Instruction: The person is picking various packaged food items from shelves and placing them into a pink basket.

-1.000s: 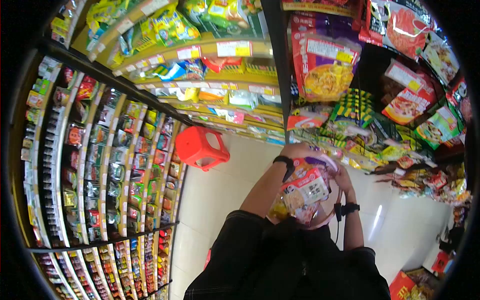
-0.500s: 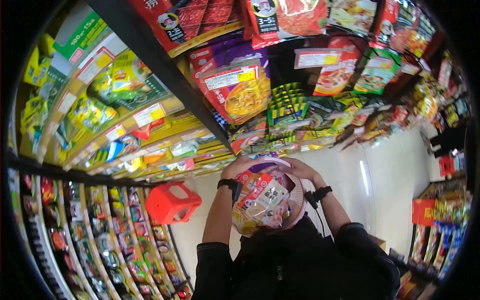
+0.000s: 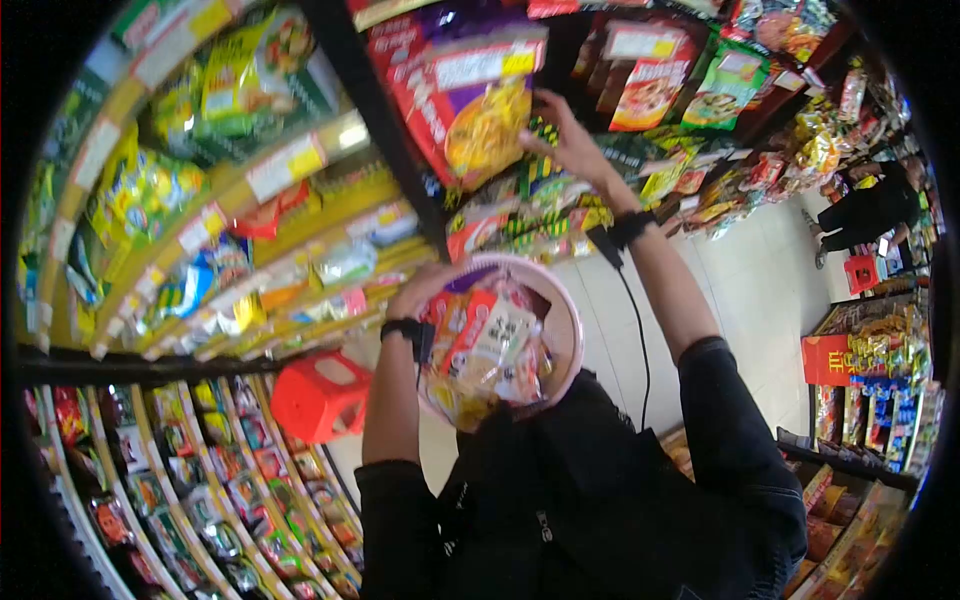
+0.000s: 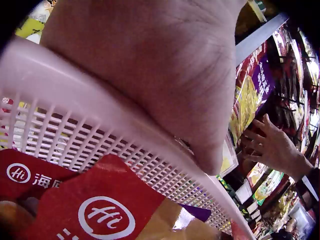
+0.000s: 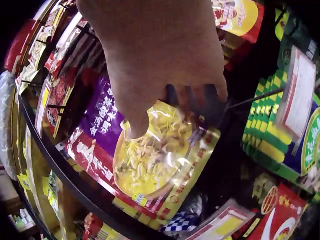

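Note:
My left hand (image 3: 425,287) grips the rim of a round pink plastic basket (image 3: 570,325) held in front of my body. Its lattice wall (image 4: 75,135) shows close up in the left wrist view. Several food packets (image 3: 497,335) fill the basket, with red "Hi" packets (image 4: 105,212) near the lattice. My right hand (image 3: 580,150) reaches up to a hanging purple and red seasoning packet (image 3: 490,125) with a yellow dish pictured on it. In the right wrist view the thumb (image 5: 136,125) overlaps the packet's front, and the shaded fingers extend at its side.
Packets on hooks, such as a green one (image 3: 725,90), hang right of the dark shelf post (image 3: 385,110). Stocked shelves (image 3: 210,470) stand on the left, with a red stool (image 3: 315,400) before them. A person in dark clothes (image 3: 875,205) is farther down the aisle.
My right hand has let go of the basket rim and moved up and forward to the hanging packet. The left hand stays on the basket. The head view has turned toward the right.

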Tool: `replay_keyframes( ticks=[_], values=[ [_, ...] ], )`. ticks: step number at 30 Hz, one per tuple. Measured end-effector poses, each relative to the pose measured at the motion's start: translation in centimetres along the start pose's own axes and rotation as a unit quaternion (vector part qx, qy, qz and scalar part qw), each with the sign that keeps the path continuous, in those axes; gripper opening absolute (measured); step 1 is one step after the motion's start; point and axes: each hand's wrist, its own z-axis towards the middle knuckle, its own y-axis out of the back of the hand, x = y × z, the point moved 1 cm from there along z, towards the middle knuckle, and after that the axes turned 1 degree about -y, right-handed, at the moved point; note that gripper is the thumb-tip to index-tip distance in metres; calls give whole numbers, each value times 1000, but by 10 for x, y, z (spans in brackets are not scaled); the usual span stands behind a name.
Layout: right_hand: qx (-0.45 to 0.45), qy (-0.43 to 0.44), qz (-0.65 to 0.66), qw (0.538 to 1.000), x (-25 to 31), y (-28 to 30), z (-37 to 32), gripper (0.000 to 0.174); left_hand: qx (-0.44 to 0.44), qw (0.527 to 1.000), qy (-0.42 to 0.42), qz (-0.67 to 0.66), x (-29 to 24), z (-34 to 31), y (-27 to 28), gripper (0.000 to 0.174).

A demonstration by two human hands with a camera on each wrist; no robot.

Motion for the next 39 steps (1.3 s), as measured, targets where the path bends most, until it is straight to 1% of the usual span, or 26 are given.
replay_keyframes(
  ticks=[2,3,4,5,6,7,9,10,13,14,15,17,19,20,22,23,25,27,29,30,32,33,35,37,38,39],
  values=[
    [-1,-73,41,997,22,-11,2,85,-7,999,21,-31,-29,-31,1,71],
    [-36,-46,61,996,14,-19,7,82,3,999,32,-36,-36,-34,5,77],
    [-30,-61,41,997,13,-22,8,81,0,998,40,-41,-22,-27,14,77],
    [-26,-73,19,997,13,-22,12,80,-7,999,39,4,-4,-15,22,67],
    [-20,-23,139,990,-1,-31,13,62,-15,998,34,48,6,-11,27,58],
    [-14,-21,140,990,7,-29,11,62,-20,998,35,45,3,-17,29,58],
    [111,-135,80,981,27,-22,2,48,-31,995,77,58,-14,-31,27,59],
    [88,-105,132,982,24,-26,2,41,-34,995,78,55,-15,-32,28,59],
    [84,-113,148,979,14,-13,6,39,-7,995,88,38,-15,-33,25,60],
    [41,-89,167,981,31,-18,5,39,-14,995,89,41,-11,-30,24,60],
    [15,-115,239,964,48,-12,-6,40,-21,995,89,45,-8,-27,24,60],
    [-10,-137,251,958,48,-1,-3,42,-27,995,83,42,-7,-27,21,59],
    [28,-160,249,955,57,15,-9,42,-33,997,32,58,-12,-30,15,92],
    [46,-166,264,949,57,20,-10,42,-36,997,34,55,-12,-28,16,92],
    [70,-196,272,940,66,33,-19,43,31,992,96,71,-14,-23,17,95],
    [91,-215,263,936,71,42,-25,44,31,992,99,72,-23,-27,15,95],
    [104,-234,242,936,79,55,-43,44,1,986,104,131,-45,-33,13,80],
    [102,-255,259,926,75,64,-60,47,13,992,75,103,-43,-30,11,85],
    [191,-261,218,921,87,68,-77,48,-20,999,32,33,-21,-16,11,94],
    [202,-261,153,932,81,61,-88,50,-20,999,33,34,-14,-17,13,94],
    [310,-227,37,923,77,47,-104,53,-15,992,-118,30,-24,-39,11,87],
    [365,-198,-16,910,64,38,-113,52,36,977,-71,-199,-105,-86,-14,78],
    [425,-176,-122,880,60,12,-128,54,48,960,61,-270,-76,-51,-6,76],
    [405,-97,-135,899,45,-15,-148,60,68,959,41,-274,-59,-35,2,74],
    [458,-152,-157,862,43,-26,-147,60,84,958,55,-269,-63,-38,3,76],
    [456,-154,-155,863,40,-34,-151,60,101,957,69,-263,-68,-42,3,78]
  ],
)
